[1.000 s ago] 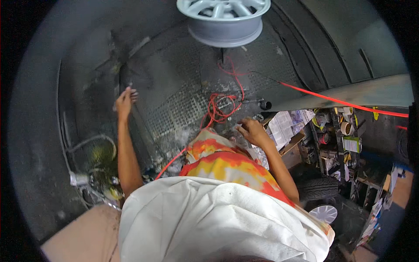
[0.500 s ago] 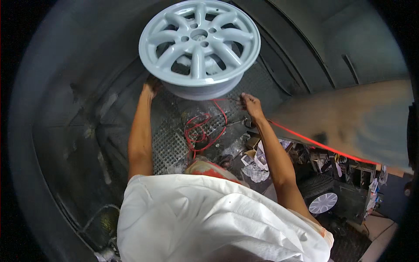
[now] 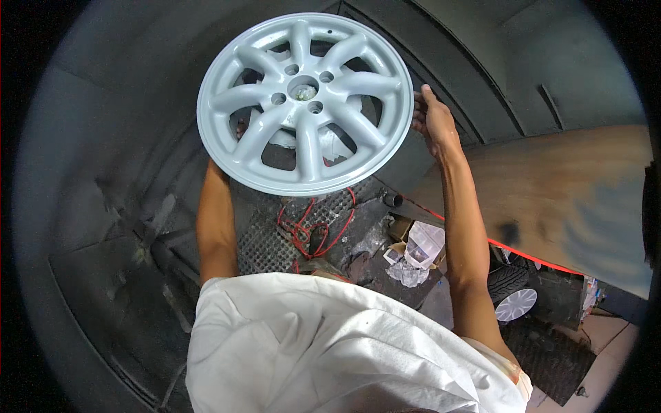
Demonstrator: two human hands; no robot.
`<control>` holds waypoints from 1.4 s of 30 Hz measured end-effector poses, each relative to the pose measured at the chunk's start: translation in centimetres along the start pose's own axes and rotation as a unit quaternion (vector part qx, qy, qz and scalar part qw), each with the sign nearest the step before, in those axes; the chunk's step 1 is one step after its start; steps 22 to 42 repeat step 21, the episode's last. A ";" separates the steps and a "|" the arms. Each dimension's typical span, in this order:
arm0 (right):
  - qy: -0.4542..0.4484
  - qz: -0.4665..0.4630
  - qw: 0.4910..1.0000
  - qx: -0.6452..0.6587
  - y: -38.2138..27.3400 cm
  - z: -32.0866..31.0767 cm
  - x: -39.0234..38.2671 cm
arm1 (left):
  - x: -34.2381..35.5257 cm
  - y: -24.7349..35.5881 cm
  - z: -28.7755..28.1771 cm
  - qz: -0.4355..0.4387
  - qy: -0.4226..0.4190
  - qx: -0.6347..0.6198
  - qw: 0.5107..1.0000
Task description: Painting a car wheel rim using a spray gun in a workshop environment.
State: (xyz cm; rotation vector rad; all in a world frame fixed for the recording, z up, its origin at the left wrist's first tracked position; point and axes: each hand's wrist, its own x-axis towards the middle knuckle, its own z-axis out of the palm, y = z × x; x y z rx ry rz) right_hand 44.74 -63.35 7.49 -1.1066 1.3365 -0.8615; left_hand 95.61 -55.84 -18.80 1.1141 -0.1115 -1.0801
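A glossy pale blue-grey wheel rim (image 3: 308,158) with several rounded spokes and bolt holes around its hub is raised above the floor, face up and slightly tilted. Behind its left side is my left hand (image 3: 240,129), mostly hidden by the wheel; a little of its fingers shows through a spoke gap. Whether these fingers grip the wheel cannot be seen. My right hand (image 3: 437,122) is at the right edge of the wheel, thumb up and fingers apart, close to the outer lip. Whatever supports the wheel underneath is hidden.
A red hose (image 3: 337,234) lies looped on the textured floor mat (image 3: 261,237). Opened cardboard boxes and crumpled paper (image 3: 416,251) lie to the right. A large brown-grey panel (image 3: 537,186) stands at the right, with a tyre (image 3: 506,282) and silver wheel cover (image 3: 516,305) below it.
The wheel has shifted left and nearer, with its face turned more toward me. My right hand has risen from below the wheel to its right edge. My left hand has moved behind it.
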 end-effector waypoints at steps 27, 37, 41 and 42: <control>0.141 0.105 0.975 0.134 8.8 1.1 -0.1 | -6.6 13.8 10.8 0.040 -0.220 0.139 0.965; 0.141 0.105 0.975 0.134 8.8 1.1 -0.1 | -6.6 13.8 10.8 0.040 -0.220 0.139 0.965; 0.141 0.105 0.975 0.134 8.8 1.1 -0.1 | -6.6 13.8 10.8 0.040 -0.220 0.139 0.965; 0.141 0.105 0.975 0.134 8.8 1.1 -0.1 | -6.6 13.8 10.8 0.040 -0.220 0.139 0.965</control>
